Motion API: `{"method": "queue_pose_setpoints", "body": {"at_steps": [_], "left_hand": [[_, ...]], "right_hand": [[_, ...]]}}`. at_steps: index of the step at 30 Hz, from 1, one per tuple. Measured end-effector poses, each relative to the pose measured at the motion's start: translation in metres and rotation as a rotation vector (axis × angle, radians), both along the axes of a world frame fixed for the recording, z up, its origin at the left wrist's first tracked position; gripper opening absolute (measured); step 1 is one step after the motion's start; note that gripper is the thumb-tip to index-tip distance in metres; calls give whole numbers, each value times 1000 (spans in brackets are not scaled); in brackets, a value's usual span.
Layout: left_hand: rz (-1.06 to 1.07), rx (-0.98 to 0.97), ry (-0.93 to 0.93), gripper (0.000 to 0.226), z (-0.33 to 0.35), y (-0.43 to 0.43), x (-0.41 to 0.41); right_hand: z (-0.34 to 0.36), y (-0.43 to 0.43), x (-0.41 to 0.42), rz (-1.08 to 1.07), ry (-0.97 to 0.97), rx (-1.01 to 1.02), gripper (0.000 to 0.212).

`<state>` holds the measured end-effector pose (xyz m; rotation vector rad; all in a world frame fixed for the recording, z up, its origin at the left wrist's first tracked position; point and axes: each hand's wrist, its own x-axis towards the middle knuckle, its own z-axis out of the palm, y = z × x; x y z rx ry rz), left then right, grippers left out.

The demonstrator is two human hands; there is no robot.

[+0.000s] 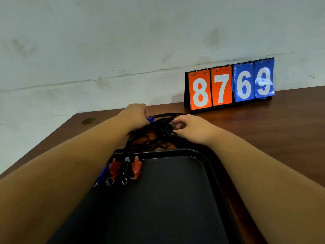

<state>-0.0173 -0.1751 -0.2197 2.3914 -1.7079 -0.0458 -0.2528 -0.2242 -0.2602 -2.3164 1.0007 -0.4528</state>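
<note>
A tangled heap of black lanyard cords lies on the brown table just beyond a black tray. My left hand grips a blue clip at the heap's far left edge. My right hand pinches black cords at the heap's right side. Near the tray's far left corner lie red clips, a black clip and metal rings, with their cords running up into the heap. A blue piece sits partly hidden under my left forearm.
A flip scoreboard reading 8 7 6 9 stands at the table's back right against the white wall. The table's left edge runs diagonally toward me. Bare table shows to the right of the tray.
</note>
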Motion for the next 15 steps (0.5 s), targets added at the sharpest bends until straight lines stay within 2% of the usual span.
{"method": "queue_pose_setpoints", "body": {"at_steps": [4,6,9,15], "left_hand": [[17,-8,11,33,0,1,4],[13,-12,24,37,1,2,6],[6,-18,25,37,2,4,8],[4,-56,65,36,7,10,8]], "right_hand": [[3,2,8,-12,76,-29,56],[4,2,11,-4,91,-37,49],[1,2,13,-13,58,-61,21],[-2,2,6,-31,-71,-24,21]]}}
